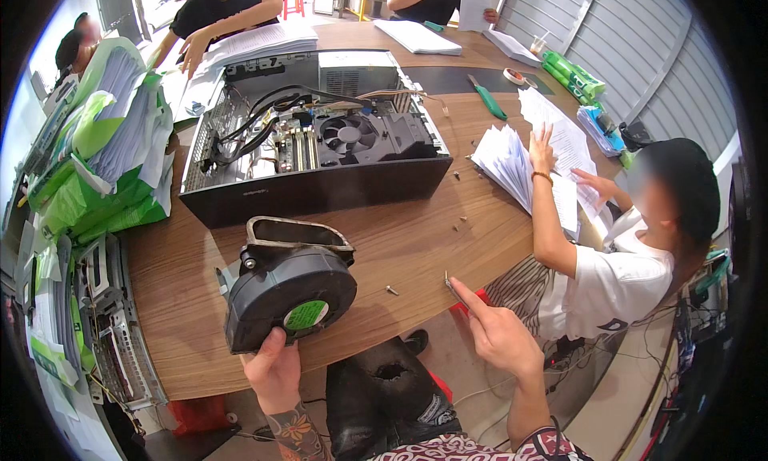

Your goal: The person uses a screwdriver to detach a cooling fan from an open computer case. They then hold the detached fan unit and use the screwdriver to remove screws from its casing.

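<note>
My left hand point(274, 373) grips a black blower fan point(292, 293) from below, thumb on its front beside a green round label point(306, 315). The blower's rectangular outlet points up, above the table's near edge. My right hand point(502, 337) reaches over the front edge with its index finger stretched out and the others partly bent. At that fingertip a small screw point(446, 276) stands upright; whether it is touched is hard to tell. Another screw point(391, 290) lies between the hands. Behind the blower is an uncovered desktop computer case point(316, 185) with cables and a round fan point(349, 134).
Several screws point(457, 175) lie right of the case. A green-handled tool point(488, 99) and a tape roll point(514, 76) are farther back. Paper-filled green bags point(104, 141) crowd the left. A person point(616, 253) handles papers point(512, 165) at right; others sit across the table.
</note>
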A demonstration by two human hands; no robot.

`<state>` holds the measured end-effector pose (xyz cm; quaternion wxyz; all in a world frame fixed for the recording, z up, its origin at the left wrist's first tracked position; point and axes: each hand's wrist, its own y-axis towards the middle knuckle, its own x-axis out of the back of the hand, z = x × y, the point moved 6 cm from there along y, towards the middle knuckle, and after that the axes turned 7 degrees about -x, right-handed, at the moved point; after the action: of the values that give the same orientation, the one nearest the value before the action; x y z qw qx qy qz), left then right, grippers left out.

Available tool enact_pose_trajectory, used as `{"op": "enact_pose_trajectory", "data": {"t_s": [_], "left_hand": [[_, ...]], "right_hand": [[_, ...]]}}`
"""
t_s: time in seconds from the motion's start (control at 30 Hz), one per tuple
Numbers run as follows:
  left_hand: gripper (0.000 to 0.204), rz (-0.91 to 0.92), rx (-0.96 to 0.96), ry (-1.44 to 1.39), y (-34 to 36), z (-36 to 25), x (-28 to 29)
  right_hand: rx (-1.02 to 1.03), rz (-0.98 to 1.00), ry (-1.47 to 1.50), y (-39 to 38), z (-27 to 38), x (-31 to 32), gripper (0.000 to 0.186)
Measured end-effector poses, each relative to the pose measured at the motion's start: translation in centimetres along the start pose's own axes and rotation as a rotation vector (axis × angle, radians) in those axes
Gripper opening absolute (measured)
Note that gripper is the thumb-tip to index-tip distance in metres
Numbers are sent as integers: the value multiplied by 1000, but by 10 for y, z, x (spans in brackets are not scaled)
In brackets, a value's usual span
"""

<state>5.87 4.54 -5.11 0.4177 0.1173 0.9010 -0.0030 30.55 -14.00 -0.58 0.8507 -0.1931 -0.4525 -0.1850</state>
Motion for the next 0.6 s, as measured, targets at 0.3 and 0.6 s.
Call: {"op": "enact_pose_trajectory", "data": {"t_s": [0.3, 0.6], "left_hand": [[55, 8, -4, 6, 1, 0, 0], [54, 37, -23, 12, 1, 0, -2]], "right_hand": [[-75, 13, -24, 1, -2, 0, 67], [-106, 7, -24, 2, -2, 1, 70]]}}
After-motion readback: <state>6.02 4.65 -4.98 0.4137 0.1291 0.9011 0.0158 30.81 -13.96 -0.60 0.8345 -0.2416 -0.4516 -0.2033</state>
